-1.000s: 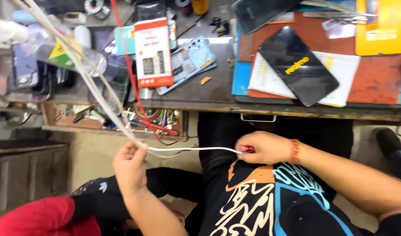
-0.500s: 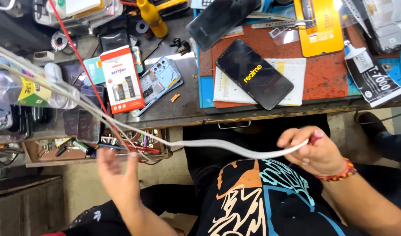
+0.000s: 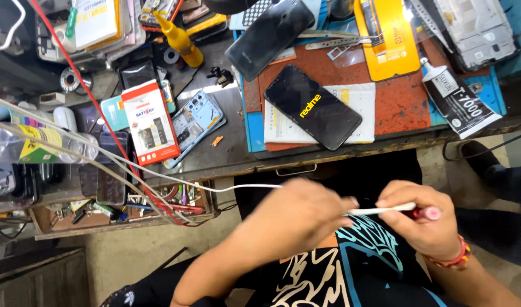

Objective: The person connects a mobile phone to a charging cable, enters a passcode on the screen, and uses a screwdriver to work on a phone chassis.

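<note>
The white cable [image 3: 380,211] lies taut over my lap, near the bench edge. My right hand [image 3: 425,222] pinches its red-tipped end; my left hand [image 3: 297,213] closes around it just beside. I'd judge steady, even tension matters, since its far run crosses the cluttered drawer [image 3: 124,219] at left.

Single head-worn view, looking steeply down, close over lap and workbench [image 3: 226,159]

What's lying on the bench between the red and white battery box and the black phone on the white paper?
In the head view, between the red and white battery box and black phone lies a blue phone frame and a small orange scrap.
</note>
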